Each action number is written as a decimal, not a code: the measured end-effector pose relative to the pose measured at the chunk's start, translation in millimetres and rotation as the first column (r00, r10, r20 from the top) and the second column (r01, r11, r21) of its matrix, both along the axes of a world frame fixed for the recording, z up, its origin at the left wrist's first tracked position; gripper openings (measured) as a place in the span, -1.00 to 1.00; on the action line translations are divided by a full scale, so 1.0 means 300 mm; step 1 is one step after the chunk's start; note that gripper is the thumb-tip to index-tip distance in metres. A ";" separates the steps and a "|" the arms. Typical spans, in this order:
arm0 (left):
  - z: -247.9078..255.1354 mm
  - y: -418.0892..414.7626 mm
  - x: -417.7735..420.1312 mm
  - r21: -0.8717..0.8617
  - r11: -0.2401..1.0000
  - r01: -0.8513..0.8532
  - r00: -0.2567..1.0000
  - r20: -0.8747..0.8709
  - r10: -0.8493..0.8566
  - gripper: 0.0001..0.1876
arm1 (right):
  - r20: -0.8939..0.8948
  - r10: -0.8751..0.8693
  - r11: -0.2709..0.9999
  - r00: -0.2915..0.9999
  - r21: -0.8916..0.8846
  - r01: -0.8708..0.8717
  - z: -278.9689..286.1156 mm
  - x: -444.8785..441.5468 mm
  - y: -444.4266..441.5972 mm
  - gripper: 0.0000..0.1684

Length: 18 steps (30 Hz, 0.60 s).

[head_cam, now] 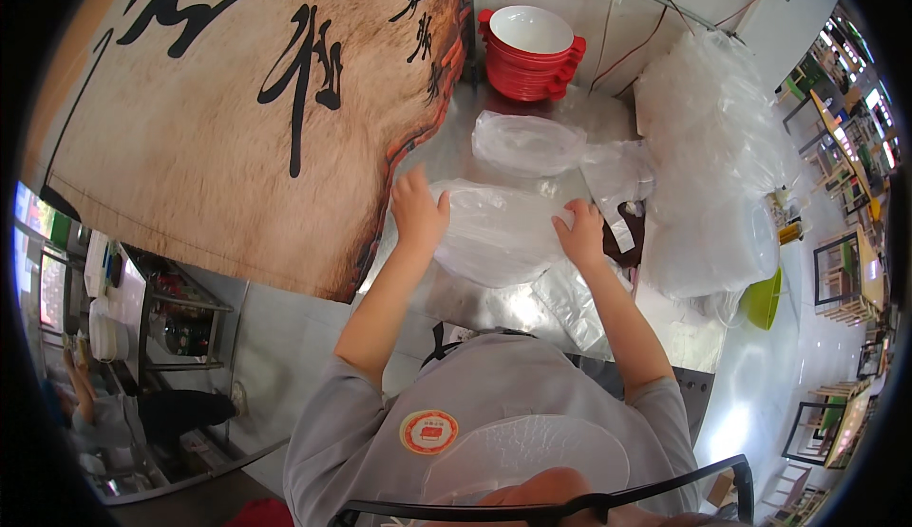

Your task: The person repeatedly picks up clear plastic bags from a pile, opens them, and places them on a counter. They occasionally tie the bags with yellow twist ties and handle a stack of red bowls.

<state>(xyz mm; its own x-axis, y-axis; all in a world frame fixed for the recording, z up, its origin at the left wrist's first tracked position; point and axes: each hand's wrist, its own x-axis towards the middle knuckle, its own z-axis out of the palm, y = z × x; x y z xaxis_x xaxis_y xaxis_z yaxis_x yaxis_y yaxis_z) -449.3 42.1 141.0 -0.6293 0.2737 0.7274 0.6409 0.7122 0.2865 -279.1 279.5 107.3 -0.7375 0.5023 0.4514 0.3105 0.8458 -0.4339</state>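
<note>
A wrapped bundle in clear plastic (499,235) lies on the metal table before me, between my two hands. At its left end is my left hand (419,210), thumb apart from the slightly blurred fingers and close to the plastic. My right hand (583,233) rests at the opposite end, thumb and fingertips on the plastic; whether they pinch it is unclear. Behind the bundle lies a smaller plastic-wrapped pack (527,144). Flat clear plastic bags (570,303) spread under my right forearm, and more loose plastic film (620,171) lies beyond that hand.
Red pots with white insides (531,64) are stacked at the back. Large plastic-bagged containers (712,242) stand at the right, near a green bowl (762,299). A hanging printed curtain (235,135) borders the left. A person (114,413) is at the far left.
</note>
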 end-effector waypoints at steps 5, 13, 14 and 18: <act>-0.020 -0.066 -0.012 -0.461 0.693 0.554 0.811 0.110 -0.575 -0.48 | 0.116 0.567 0.772 0.815 0.272 -0.575 0.103 -0.019 -0.028 -0.45; -0.030 -0.015 0.032 -0.617 0.498 0.610 0.786 0.550 -0.282 -0.31 | 0.211 0.632 0.748 0.746 0.088 -0.658 0.080 -0.011 -0.075 -0.27; -0.024 -0.037 0.026 -0.480 0.580 0.658 0.745 0.527 -0.410 -0.29 | 0.061 0.646 0.759 0.761 0.052 -0.649 0.098 0.004 -0.068 -0.29; -0.009 -0.138 0.091 0.169 0.886 0.431 0.805 0.371 -0.462 -0.25 | -0.198 0.057 0.691 0.979 -0.700 -0.182 -0.026 0.144 -0.039 -0.24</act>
